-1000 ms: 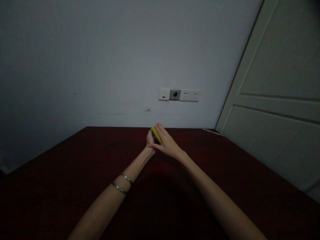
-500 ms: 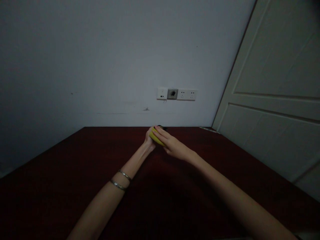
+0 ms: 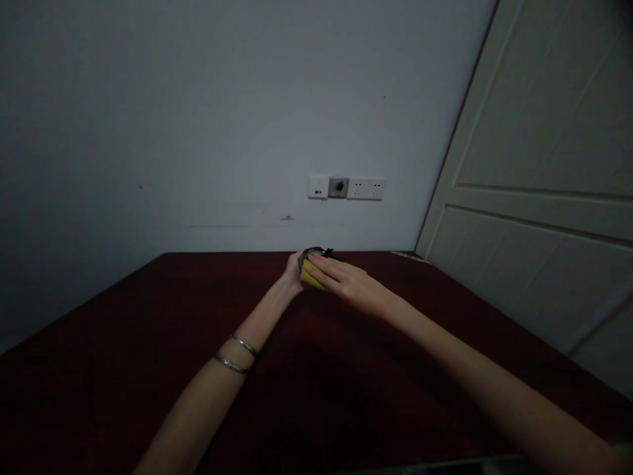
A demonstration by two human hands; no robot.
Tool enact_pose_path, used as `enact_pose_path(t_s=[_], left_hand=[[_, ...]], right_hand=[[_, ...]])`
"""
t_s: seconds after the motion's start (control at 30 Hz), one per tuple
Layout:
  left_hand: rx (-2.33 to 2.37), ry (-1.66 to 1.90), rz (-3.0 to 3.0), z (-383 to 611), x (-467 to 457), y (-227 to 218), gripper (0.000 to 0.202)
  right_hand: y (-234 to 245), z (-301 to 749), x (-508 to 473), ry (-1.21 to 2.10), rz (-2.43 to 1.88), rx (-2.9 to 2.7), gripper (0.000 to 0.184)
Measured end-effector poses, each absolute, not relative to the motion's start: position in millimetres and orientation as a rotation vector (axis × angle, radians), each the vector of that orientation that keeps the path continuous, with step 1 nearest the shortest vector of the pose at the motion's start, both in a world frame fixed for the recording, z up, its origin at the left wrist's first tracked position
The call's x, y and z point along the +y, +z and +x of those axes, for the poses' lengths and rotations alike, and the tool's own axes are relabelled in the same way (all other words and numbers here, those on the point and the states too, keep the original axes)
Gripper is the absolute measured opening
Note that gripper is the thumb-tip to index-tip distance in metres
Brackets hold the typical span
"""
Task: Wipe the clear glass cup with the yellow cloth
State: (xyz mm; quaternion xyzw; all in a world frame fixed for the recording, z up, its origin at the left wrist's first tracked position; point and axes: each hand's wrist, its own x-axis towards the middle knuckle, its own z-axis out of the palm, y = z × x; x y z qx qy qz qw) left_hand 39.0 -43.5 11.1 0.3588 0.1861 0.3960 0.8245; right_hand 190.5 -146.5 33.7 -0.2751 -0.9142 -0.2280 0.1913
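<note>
My right hand [image 3: 349,280] is pressed over a yellow cloth [image 3: 312,276], its fingers laid across the top. The cloth sticks out below the fingers and a little behind the hand. Against it is a small dark object with a curved brownish rim [image 3: 307,253] and black parts at its far side; most of it is hidden, so its kind is not clear. My left hand [image 3: 293,269] is closed round the left side of this dark object, its fingers mostly out of sight. Both hands meet above the far part of the dark red table [image 3: 198,316].
Behind the table stands a pale wall with a row of sockets and a switch [image 3: 339,187]. A whitish panelled door [image 3: 524,264] runs along the right. A flat pale strip [image 3: 410,256] lies at the table's far right corner.
My right hand and the cloth have slid slightly right and toward me. More of the dark object's brownish rim now shows. The left hand has shifted only a little to the left.
</note>
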Motion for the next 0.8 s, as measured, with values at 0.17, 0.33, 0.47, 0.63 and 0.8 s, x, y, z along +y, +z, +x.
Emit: enact_pose_path(t_s=[0.17, 0.33, 0.47, 0.63, 0.8], left_hand=[[0.438, 0.688, 0.827, 33, -48, 17, 0.027], [0.478, 0.551, 0.88, 25, -43, 17, 0.035], [0.469, 0.367, 0.998, 18, -40, 15, 0.039], [0.572, 0.224, 1.157, 17, -41, 12, 0.051], [0.59, 0.277, 1.187, 17, -39, 10, 0.051]], right_hand=[[36, 198, -156, -0.718, -0.719, -2.616, 0.048], [35, 208, -161, -0.699, -0.675, -2.62, 0.048], [33, 221, -160, -0.602, -0.7, -2.613, 0.051], [18, 237, -157, -0.164, -0.764, -2.455, 0.065], [-5, 240, -150, 0.253, -1.01, -1.753, 0.063]])
